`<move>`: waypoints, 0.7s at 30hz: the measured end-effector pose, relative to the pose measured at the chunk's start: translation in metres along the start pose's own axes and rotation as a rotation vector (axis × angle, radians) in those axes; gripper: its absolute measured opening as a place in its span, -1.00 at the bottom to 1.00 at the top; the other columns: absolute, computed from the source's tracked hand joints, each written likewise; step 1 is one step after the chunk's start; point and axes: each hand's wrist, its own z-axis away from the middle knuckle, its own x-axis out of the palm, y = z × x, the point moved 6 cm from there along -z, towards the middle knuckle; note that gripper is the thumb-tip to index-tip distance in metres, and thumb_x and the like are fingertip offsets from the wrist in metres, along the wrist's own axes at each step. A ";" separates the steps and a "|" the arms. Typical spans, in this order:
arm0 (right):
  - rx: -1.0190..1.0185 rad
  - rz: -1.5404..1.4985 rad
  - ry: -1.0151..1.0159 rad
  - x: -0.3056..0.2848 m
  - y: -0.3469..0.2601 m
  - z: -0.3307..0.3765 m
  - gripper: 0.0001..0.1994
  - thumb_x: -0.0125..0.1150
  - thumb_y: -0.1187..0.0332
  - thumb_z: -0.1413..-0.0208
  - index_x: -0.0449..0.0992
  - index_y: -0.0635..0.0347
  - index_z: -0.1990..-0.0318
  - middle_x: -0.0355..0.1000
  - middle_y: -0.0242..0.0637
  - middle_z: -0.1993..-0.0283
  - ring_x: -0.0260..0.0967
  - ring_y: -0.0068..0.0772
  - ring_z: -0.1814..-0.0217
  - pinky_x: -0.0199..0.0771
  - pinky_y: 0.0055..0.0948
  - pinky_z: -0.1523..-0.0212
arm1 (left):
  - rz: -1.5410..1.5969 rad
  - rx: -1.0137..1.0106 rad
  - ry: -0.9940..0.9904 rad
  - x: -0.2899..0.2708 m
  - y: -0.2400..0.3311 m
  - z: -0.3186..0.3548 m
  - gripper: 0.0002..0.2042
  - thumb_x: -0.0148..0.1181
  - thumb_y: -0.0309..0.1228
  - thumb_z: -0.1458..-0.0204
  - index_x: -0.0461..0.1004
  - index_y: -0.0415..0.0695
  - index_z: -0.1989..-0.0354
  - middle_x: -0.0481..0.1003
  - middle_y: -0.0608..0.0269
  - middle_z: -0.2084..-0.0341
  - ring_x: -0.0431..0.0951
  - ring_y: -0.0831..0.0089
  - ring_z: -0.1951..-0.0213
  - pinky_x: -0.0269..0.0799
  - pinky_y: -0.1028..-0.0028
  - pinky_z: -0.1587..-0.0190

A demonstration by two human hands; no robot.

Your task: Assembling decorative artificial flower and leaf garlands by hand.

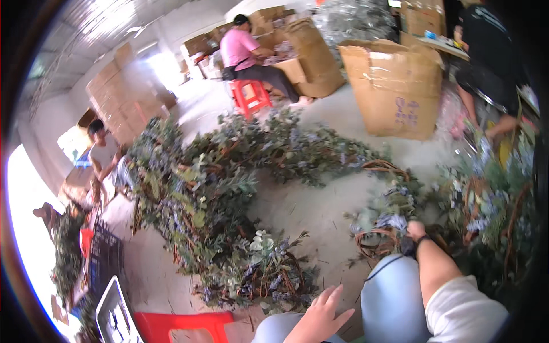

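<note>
At my far left, a dark plastic crate (pixel 107 254) stands behind a pale-rimmed tray (pixel 103 306), and a person in a light top (pixel 104 154) sits further back. Near me, cut off by the lower edge, is a red plastic stool (pixel 186 321). Next comes a big heap of wreaths (pixel 189 223), leafy green with small bluish flowers and brown twigs, curving across the floor (pixel 320 214) in front of me. Past it, a person in a pink shirt (pixel 239 47) sits on a red stool and leans toward an open carton. My left hand (pixel 323 314) is above my lap, fingers loosely spread, thumb apart, holding nothing. Beyond my knees lies the wreath (pixel 392 222) I am at — its twig ring toward me, a bluish bunch on top — and my right hand (pixel 416 230) is at its right side. Those fingers are curled in, but I cannot tell what they close on, or whether they grip the wreath. A large cardboard box (pixel 394 86) stands well behind it. Furthest right, more flowered wreaths (pixel 486 208) crowd beside my right arm, with a person in black (pixel 489 48) seated beyond.
</note>
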 end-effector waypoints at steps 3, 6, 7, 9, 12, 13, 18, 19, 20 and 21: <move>0.353 -0.749 -0.202 0.065 -0.075 0.064 -0.59 -0.06 0.18 -0.07 0.20 0.15 -0.05 0.22 -0.18 -0.02 0.23 -0.13 -0.03 0.29 -0.04 0.08 | 0.009 -0.024 -0.010 -0.013 -0.033 0.014 -0.45 0.16 -0.28 0.07 0.19 -0.35 -0.05 0.28 -0.16 0.03 0.26 0.03 -0.05 0.20 0.29 -0.07; 0.352 -0.735 -0.244 0.066 -0.124 0.092 -0.70 -0.06 0.15 -0.04 0.31 0.10 0.13 0.30 -0.31 0.12 0.22 -0.21 0.04 0.20 -0.09 0.03 | 0.215 -0.100 0.144 -0.053 -0.061 0.025 -0.46 0.14 -0.28 0.04 0.18 -0.31 -0.08 0.29 -0.12 0.01 0.28 0.14 -0.06 0.19 0.34 -0.08; 0.338 -0.772 -0.214 0.058 -0.131 0.095 -0.71 -0.04 0.16 -0.03 0.32 0.08 0.14 0.31 -0.32 0.14 0.23 -0.24 0.09 0.22 -0.12 0.05 | 0.497 -0.152 0.196 -0.060 -0.081 0.032 -0.47 0.12 -0.31 0.01 0.15 -0.31 -0.10 0.28 -0.03 -0.02 0.27 0.24 -0.08 0.18 0.38 -0.08; 0.217 -0.768 -0.237 0.052 -0.160 0.106 -0.75 -0.01 0.15 -0.02 0.36 0.06 0.22 0.32 -0.36 0.21 0.25 -0.32 0.17 0.26 -0.21 0.11 | 0.820 -0.304 0.234 -0.084 -0.126 0.045 -0.51 -0.02 -0.30 -0.06 0.12 -0.23 -0.15 0.29 0.09 -0.04 0.27 0.32 -0.07 0.20 0.38 -0.06; 0.055 -0.889 -0.287 0.045 -0.208 0.144 -0.78 0.01 0.19 -0.04 0.36 0.08 0.24 0.34 -0.36 0.30 0.30 -0.35 0.25 0.31 -0.27 0.19 | 1.414 -0.528 0.780 -0.076 -0.248 0.081 -0.61 -0.16 -0.24 -0.09 0.23 -0.19 -0.03 0.35 0.05 0.05 0.39 0.22 0.08 0.25 0.30 0.07; 0.003 -0.906 -0.305 0.048 -0.227 0.164 -0.80 -0.01 0.22 -0.05 0.36 0.10 0.25 0.35 -0.35 0.35 0.31 -0.36 0.30 0.33 -0.30 0.23 | 1.300 -0.706 0.852 -0.061 -0.290 0.097 -0.65 -0.12 -0.27 -0.07 0.26 -0.18 0.00 0.38 0.08 0.14 0.41 0.20 0.14 0.28 0.33 0.13; -0.312 -0.214 -0.576 0.089 -0.276 0.244 -0.82 0.01 0.33 -0.05 0.38 0.28 0.33 0.40 -0.24 0.41 0.35 -0.47 0.39 0.35 -0.47 0.26 | 1.356 -0.903 0.473 0.000 -0.395 0.114 -0.74 -0.06 -0.34 -0.03 0.33 -0.12 0.11 0.39 0.15 0.20 0.43 0.15 0.20 0.32 0.35 0.25; -0.269 -0.094 -0.554 0.103 -0.270 0.250 -0.90 0.09 0.45 0.02 0.41 0.31 0.36 0.42 -0.25 0.40 0.37 -0.50 0.36 0.36 -0.53 0.28 | 1.273 -1.045 0.456 0.011 -0.393 0.106 -0.68 -0.10 -0.33 -0.05 0.26 -0.17 0.03 0.31 0.11 0.07 0.37 0.17 0.10 0.29 0.27 0.18; -0.322 0.051 -0.544 0.112 -0.271 0.254 -0.90 0.12 0.48 0.05 0.42 0.31 0.37 0.42 -0.26 0.41 0.37 -0.50 0.36 0.37 -0.53 0.29 | 1.189 -1.181 0.440 0.021 -0.389 0.099 -0.62 -0.15 -0.31 -0.08 0.18 -0.22 -0.05 0.23 0.07 -0.06 0.30 0.18 -0.01 0.26 0.20 0.12; -0.376 0.199 -0.534 0.119 -0.272 0.258 -0.90 0.15 0.51 0.07 0.43 0.32 0.37 0.42 -0.27 0.42 0.38 -0.50 0.36 0.37 -0.53 0.29 | 1.204 -1.174 0.437 0.029 -0.393 0.086 -0.62 -0.15 -0.31 -0.08 0.18 -0.22 -0.05 0.23 0.07 -0.06 0.30 0.18 -0.01 0.26 0.20 0.12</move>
